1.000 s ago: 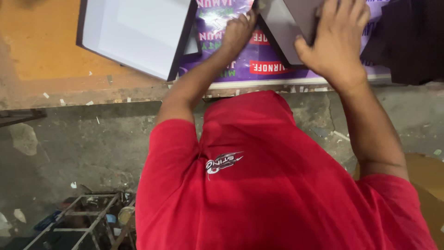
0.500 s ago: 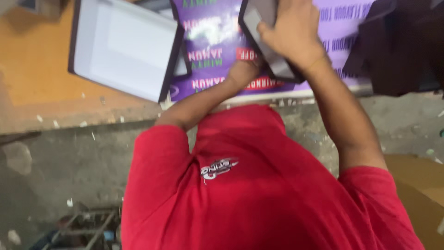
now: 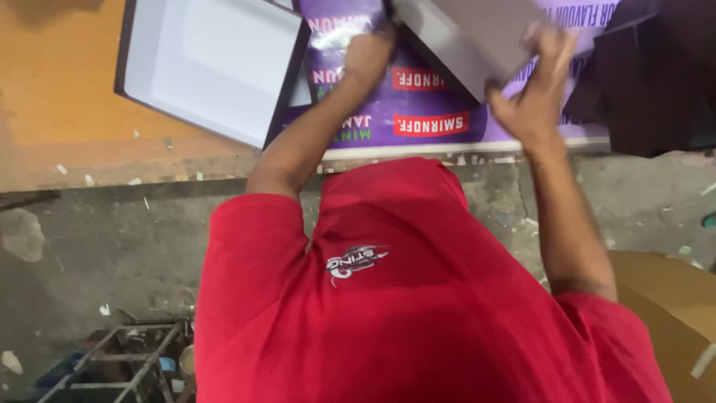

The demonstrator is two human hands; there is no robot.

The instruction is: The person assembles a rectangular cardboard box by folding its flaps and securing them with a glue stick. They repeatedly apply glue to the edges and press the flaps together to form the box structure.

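A flat grey box panel [image 3: 477, 33] with a dark edge lies tilted over a purple printed sheet [image 3: 418, 123] on the table. My left hand [image 3: 369, 56] is closed on the panel's left end. At its lower right edge my right hand [image 3: 533, 97] grips it, fingers blurred by motion. To the left of my left forearm sits an open tray-like box [image 3: 212, 67] with a white inside and dark rim, resting on the orange tabletop [image 3: 52, 112]. My red shirt fills the lower middle of the view.
A stack of dark boxes [image 3: 649, 75] stands at the table's right end. A brown cardboard box [image 3: 671, 298] is on the floor at lower right. A metal frame [image 3: 134, 358] lies on the grey concrete floor at lower left, among scraps of paper.
My right hand has slid from the top of the grey panel down to its lower right edge. The panel has turned and shifted right. My left hand stays at its left end.
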